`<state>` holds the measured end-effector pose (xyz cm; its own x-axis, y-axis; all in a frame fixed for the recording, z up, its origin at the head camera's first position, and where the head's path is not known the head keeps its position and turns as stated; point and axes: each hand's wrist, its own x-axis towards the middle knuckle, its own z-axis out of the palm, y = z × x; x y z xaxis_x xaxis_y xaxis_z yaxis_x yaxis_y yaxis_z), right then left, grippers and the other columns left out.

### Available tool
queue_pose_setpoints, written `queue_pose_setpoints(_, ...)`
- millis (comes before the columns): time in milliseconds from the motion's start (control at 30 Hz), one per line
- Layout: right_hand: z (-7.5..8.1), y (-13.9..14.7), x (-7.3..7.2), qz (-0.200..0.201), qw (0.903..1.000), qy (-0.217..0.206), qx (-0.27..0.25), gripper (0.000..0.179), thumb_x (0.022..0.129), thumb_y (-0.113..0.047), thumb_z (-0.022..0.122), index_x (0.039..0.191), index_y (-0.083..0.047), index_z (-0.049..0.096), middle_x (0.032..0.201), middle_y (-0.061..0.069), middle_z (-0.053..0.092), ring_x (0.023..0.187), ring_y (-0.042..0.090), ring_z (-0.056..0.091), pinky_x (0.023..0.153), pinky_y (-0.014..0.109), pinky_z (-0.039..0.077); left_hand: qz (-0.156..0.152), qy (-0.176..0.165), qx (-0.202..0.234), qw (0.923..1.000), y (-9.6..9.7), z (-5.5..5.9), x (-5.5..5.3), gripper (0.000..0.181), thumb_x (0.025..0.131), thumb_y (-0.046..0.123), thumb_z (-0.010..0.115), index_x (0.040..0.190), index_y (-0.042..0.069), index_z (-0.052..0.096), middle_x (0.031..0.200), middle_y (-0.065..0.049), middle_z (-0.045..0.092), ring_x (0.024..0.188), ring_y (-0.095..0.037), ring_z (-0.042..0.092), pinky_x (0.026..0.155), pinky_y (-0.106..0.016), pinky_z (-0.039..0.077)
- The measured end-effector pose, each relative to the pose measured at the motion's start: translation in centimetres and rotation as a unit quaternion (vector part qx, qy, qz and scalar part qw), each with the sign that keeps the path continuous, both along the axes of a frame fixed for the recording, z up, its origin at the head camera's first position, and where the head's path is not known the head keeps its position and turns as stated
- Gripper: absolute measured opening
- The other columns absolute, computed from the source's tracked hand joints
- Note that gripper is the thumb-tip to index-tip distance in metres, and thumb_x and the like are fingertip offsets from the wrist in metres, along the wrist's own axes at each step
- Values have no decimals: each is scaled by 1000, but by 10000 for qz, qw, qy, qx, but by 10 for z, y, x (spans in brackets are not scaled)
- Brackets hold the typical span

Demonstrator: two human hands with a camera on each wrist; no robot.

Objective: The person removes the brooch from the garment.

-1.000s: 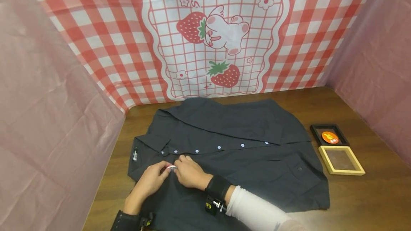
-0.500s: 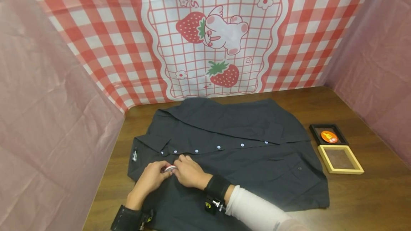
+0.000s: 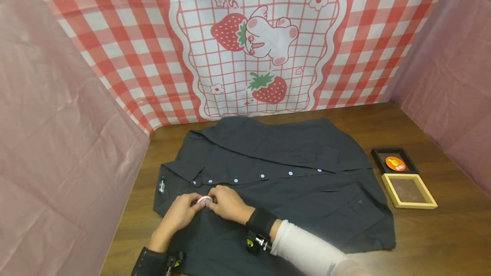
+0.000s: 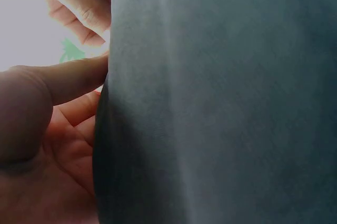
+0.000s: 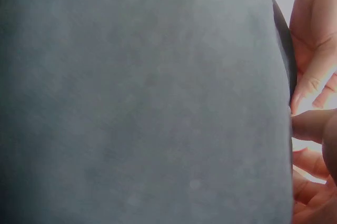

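Observation:
A dark grey button-up shirt (image 3: 268, 208) lies spread on the wooden table, collar to the left. Over its front, just below the button row, both hands meet at a small round badge (image 3: 205, 199) with a pale, silvery side showing. My left hand (image 3: 180, 212) pinches the badge's left edge between thumb and fingers. From the right, my right hand (image 3: 228, 204) pinches the opposite edge. Dark shirt cloth (image 4: 210, 103) fills most of the left wrist view, with fingers at its left border. Cloth also hides the badge in the right wrist view, where fingertips (image 5: 308, 124) line the right border.
At the right stand a black frame (image 3: 377, 159) with an orange round badge (image 3: 395, 164) in it and a light wooden frame (image 3: 429, 195) in front. A red checked strawberry cloth (image 3: 268, 46) hangs behind. Pink cloths (image 3: 65, 139) hang at both sides.
The badge has turned between the fingers, so more of its pale side shows. The right hand's fingers have shifted slightly; shirt and frames stay where they were.

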<state>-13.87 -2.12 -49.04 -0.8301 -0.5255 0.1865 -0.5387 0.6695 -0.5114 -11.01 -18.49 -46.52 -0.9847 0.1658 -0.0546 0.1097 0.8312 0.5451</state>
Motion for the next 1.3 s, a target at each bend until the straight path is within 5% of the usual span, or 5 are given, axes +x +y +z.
queue_pose_setpoints(333,8,2,-9,-44,9997,-176,-148,9,84,-20,74,85,-12,71,72,-3,56,63,5,46,57,18,37,-68,126,137,9998,-2,5,-12,13,77,1,73,89,4,72,79,-2,69,69,-10,56,63,-27,45)
queue_pose_setpoints(600,6,2,-5,-24,9990,-394,-190,11,88,-21,70,84,-12,74,73,-2,59,64,6,48,58,18,38,98,90,238,9996,-3,0,-8,9,89,16,70,92,8,74,88,-3,74,80,-16,65,73,-35,50)
queue_pose_setpoints(867,1,2,-2,34,9992,-386,-85,9,85,-20,72,84,-11,75,73,-2,59,64,6,48,57,18,37,280,-134,553,9980,-3,-5,-4,19,78,-6,68,96,2,72,87,-5,73,78,-14,66,71,-32,55)
queue_pose_setpoints(1300,3,4,1,30,9982,-339,-493,4,83,-17,73,86,-15,74,74,-5,61,64,1,50,58,14,38,379,36,416,9984,-3,1,-2,7,83,3,72,88,8,74,86,-4,74,77,-13,64,71,-32,51)
